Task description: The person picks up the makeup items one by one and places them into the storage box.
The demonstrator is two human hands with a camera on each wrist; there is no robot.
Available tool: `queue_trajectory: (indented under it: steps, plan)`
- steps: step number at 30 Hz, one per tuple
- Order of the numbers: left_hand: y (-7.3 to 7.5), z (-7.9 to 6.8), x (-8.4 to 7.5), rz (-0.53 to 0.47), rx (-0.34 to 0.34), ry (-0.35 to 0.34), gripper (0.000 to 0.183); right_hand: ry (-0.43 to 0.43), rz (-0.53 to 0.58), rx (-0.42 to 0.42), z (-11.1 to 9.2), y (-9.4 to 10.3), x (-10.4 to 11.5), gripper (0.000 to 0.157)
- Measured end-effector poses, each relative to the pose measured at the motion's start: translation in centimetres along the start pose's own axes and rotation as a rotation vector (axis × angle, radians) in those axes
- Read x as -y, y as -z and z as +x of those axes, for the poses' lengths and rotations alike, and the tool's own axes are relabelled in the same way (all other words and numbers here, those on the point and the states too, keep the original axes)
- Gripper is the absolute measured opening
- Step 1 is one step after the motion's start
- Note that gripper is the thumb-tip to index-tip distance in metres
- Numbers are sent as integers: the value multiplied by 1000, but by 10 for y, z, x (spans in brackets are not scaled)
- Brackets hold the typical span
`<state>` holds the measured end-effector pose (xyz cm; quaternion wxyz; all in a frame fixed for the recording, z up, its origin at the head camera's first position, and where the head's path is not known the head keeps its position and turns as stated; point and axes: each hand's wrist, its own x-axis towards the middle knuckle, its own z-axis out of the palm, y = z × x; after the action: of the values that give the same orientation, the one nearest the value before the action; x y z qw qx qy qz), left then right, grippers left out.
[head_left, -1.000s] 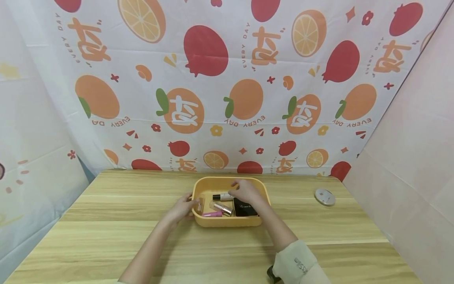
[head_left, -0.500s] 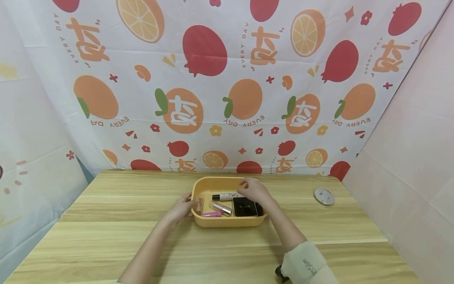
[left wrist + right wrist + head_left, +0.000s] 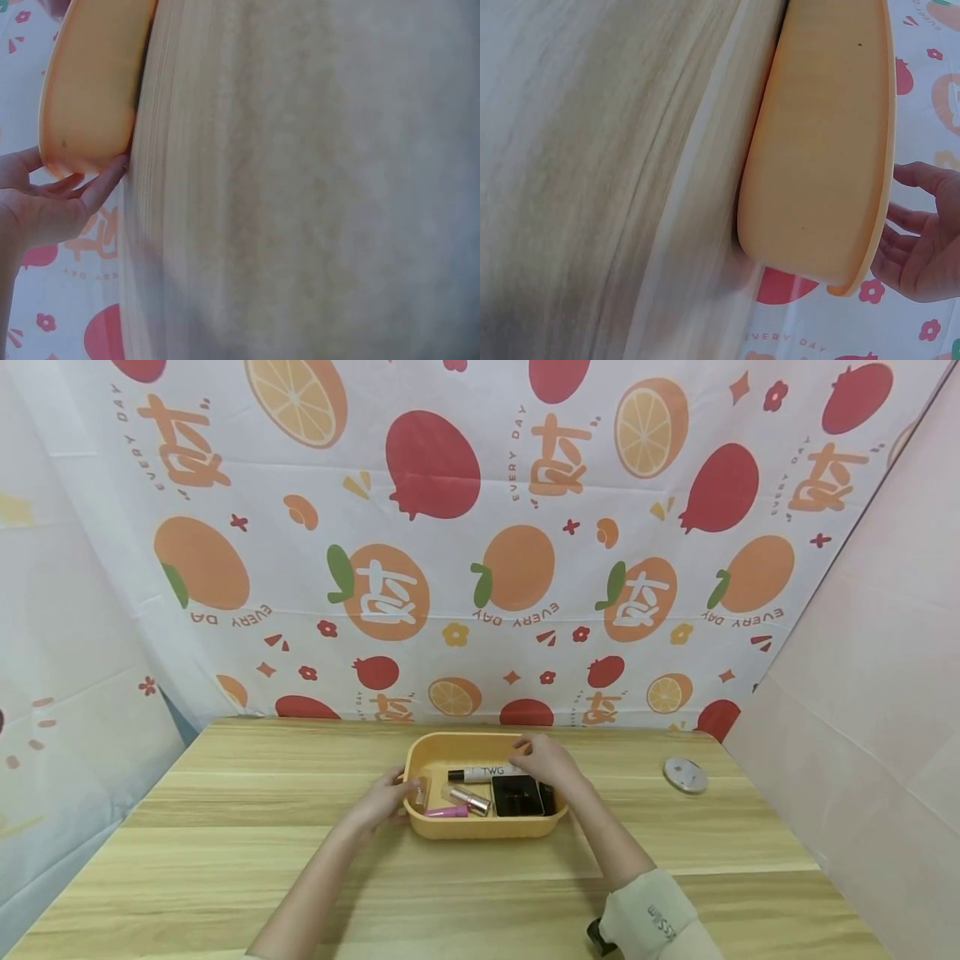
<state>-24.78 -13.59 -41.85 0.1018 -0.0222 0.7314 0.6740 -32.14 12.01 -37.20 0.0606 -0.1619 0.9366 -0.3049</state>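
A yellow plastic bin (image 3: 483,829) stands on the table with cosmetics inside. My left hand (image 3: 384,799) grips its left end, thumb over the rim; in the left wrist view its fingers press the outer wall (image 3: 88,90). My right hand (image 3: 546,762) hovers over the bin's far right corner, fingers loosely bent and holding nothing. Below its fingertips lies a white tube (image 3: 487,773) marked TWG with a black cap. A flat black square case (image 3: 517,797), a lipstick (image 3: 467,798), a pink tube (image 3: 447,812) and a small clear item (image 3: 422,792) lie around it.
A round whitish tin (image 3: 686,775) lies on the wooden table (image 3: 225,827) to the right of the bin. A fruit-print cloth (image 3: 450,560) hangs behind the table's back edge, with pale cloths at both sides.
My right hand has drawn away to the right from over the white tube, uncovering its lettering and more of the black case. The left hand has stayed on the bin.
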Motion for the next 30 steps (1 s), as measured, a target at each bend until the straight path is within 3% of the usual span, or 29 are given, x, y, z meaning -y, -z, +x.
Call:
queue_trajectory:
  steps: [14,23,30]
  plan:
    - [0,-1,0,-15,11,-9,54,-24,-18,-59,-4,8,-6,33]
    - [1,1,3,-15,4,-9,54,-39,52,-61,-11,13,-11,34]
    - [0,2,2,-14,-3,-9,54,-31,15,-102,-14,20,-13,33]
